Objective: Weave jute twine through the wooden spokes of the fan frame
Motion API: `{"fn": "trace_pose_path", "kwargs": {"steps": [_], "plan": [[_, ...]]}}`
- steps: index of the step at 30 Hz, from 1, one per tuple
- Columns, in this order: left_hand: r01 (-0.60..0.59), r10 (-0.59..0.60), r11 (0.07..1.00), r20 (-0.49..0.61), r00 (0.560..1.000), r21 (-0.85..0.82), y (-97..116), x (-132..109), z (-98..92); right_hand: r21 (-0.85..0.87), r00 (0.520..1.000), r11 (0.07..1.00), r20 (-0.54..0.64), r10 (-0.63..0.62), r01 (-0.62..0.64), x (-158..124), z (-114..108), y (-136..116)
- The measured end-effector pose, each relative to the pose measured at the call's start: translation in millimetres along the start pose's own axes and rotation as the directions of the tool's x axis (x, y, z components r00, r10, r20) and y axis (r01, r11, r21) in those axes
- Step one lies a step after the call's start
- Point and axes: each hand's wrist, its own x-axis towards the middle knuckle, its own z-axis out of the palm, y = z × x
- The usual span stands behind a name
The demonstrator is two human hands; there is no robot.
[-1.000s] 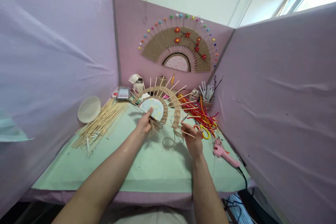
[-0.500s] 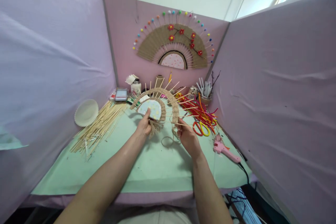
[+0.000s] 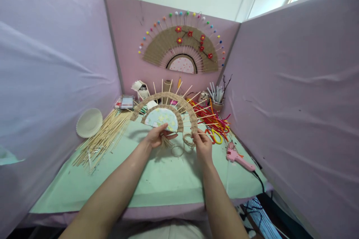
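A half-round fan frame of thin sticks is held up over the table. Its outer arch is a woven twine band point(image 3: 165, 96), and its centre is a pale blue half-disc point(image 3: 159, 116) with yellow spots. My left hand point(image 3: 157, 136) grips the fan's lower middle, thumb in front of the half-disc. At the right end of the woven band, my right hand point(image 3: 202, 145) has its fingers closed around the edge by the lowest stick. Loops of loose twine point(image 3: 177, 151) hang between the two hands. A frayed twine tuft point(image 3: 166, 142) sticks out below my left hand.
Bamboo sticks point(image 3: 105, 138) and a pale dish point(image 3: 89, 122) lie to the left. On the right are red and orange stems point(image 3: 214, 119), yellow-handled scissors point(image 3: 217, 136) and a pink glue gun point(image 3: 238, 158) with its cord. A finished fan point(image 3: 157, 50) hangs on the back panel.
The fan has turned to face me more squarely, its arch now wider in view. My left hand's fingers now spread beneath the half-disc. Both hands keep their hold.
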Motion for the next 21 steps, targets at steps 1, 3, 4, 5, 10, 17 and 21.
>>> {"fn": "trace_pose_path", "kwargs": {"steps": [1,3,4,5,10,17,21], "plan": [[0.012,-0.012,0.999,0.010,1.000,0.035,1,-1,-0.7,0.011,1.000,1.000,-0.003,0.003,-0.003,0,0,1],[-0.015,0.014,0.998,0.008,1.000,0.063,3,-2,-0.8,0.026,1.000,1.000,-0.003,0.010,-0.010,0,0,3],[-0.040,0.040,0.997,-0.006,0.999,0.063,4,-1,-0.5,0.028,1.000,1.000,0.001,0.013,-0.013,0,0,3],[-0.063,0.065,0.996,-0.022,0.998,0.062,5,-1,-0.1,0.028,1.000,1.000,0.006,0.013,-0.013,0,0,2],[-0.132,0.137,0.989,-0.066,0.988,0.068,12,1,-1.1,0.050,0.999,0.999,0.035,0.013,-0.014,-1,0,0],[-0.201,0.209,0.974,-0.078,0.975,0.100,26,5,-8.7,0.031,0.998,1.000,0.055,0.002,-0.004,1,-2,-1],[-0.266,0.275,0.957,-0.066,0.959,0.115,37,8,-16.1,0.013,1.000,1.000,0.025,0.008,-0.008,3,-5,-1]]}}
